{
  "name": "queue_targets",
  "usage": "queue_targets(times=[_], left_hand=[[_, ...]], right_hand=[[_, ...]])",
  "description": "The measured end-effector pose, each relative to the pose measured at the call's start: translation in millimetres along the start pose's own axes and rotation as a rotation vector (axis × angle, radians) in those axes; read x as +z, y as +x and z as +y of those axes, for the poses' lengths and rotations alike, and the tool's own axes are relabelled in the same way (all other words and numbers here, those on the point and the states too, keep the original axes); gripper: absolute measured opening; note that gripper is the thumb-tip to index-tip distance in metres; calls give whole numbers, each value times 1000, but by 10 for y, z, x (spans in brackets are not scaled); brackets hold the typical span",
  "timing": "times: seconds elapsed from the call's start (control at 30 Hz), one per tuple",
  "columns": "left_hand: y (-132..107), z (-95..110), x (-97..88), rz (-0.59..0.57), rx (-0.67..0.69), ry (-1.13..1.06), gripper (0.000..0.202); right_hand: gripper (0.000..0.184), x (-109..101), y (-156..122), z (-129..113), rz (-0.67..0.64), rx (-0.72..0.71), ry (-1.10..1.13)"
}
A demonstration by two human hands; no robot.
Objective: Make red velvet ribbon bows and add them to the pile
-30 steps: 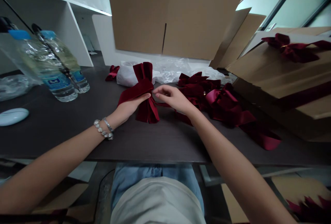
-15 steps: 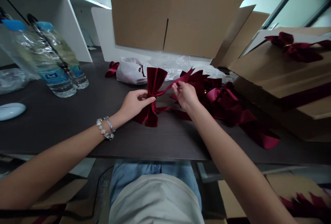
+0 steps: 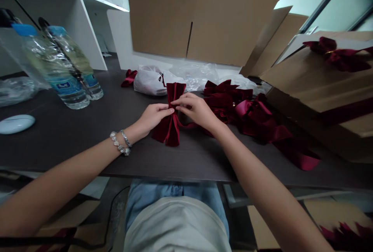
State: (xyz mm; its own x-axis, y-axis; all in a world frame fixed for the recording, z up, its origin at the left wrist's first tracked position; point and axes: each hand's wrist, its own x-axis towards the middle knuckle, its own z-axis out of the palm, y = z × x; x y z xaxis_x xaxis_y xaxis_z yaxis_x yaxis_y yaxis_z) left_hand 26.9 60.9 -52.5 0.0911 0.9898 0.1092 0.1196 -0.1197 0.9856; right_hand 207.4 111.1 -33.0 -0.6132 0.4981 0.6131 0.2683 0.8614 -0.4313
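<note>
A dark red velvet bow (image 3: 172,133) is held upright on edge over the dark table (image 3: 116,108), pinched at its middle. My left hand (image 3: 150,119), with bracelets on the wrist, grips that middle between thumb and fingers. From the right, my right hand (image 3: 196,109) has its fingertips closed at the same spot, on the bow's centre. A narrow ribbon tail (image 3: 189,125) runs off to the right beneath my right hand. Just beyond lies a heap of red bows and ribbon (image 3: 253,114).
Two water bottles (image 3: 70,89) and a white computer mouse (image 3: 17,124) are at the left. Along the back lie a white plastic bag (image 3: 150,81) and clear wrap. A cardboard box (image 3: 215,19) rises behind; another box (image 3: 320,85), bearing a bow, stands right.
My right hand has moved left from the stretched-out ribbon tail to the bow's centre, beside my left fingers. My left hand keeps its pinch. The view has shifted slightly.
</note>
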Motion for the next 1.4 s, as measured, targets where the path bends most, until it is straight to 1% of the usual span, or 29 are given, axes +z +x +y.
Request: queue_targets(times=[0.13, 0.23, 0.37, 0.5, 0.57, 0.67, 0.8, 0.9, 1.0, 1.13, 1.23, 1.33, 1.4], left_hand=[[5, -21, -10, -38, -16, -34, 27], [0, -9, -6, -45, -22, -128, 28], [-10, 26, 7, -10, -86, -256, 30], [-20, 60, 14, 4, -130, -307, 29], [-20, 69, 11, 4, -139, -310, 28], [-21, 76, 8, -2, -116, -304, 25], [-42, 107, 36, -55, -110, -339, 16], [-54, 131, 58, -81, -110, -350, 12], [-44, 122, 53, -82, -80, -325, 14], [-15, 76, 30, -81, -25, -234, 18], [-14, 66, 28, -100, -25, -196, 21], [-31, 97, 36, -131, -22, -178, 20], [-44, 124, 43, -150, -18, -178, 24]], right_hand=[[20, -17, -31, 44, -28, -9, -1], [19, -30, -24, 30, -46, -42, 18], [16, -36, -19, 30, -90, -35, 24], [9, -37, -27, 22, -63, -51, 29], [5, -35, -25, 7, -49, -49, 37], [4, -29, -15, -13, -15, -21, 45], [4, -22, -6, -31, 20, -24, 58], [4, -13, -8, -49, 37, 14, 83], [5, 1, -12, -70, 58, 37, 93], [4, 32, -18, -75, 39, 30, 68], [4, 48, -24, -56, 17, 49, 65], [4, 48, -26, -32, 7, 58, 68], [5, 40, -24, -21, 16, 76, 72]])
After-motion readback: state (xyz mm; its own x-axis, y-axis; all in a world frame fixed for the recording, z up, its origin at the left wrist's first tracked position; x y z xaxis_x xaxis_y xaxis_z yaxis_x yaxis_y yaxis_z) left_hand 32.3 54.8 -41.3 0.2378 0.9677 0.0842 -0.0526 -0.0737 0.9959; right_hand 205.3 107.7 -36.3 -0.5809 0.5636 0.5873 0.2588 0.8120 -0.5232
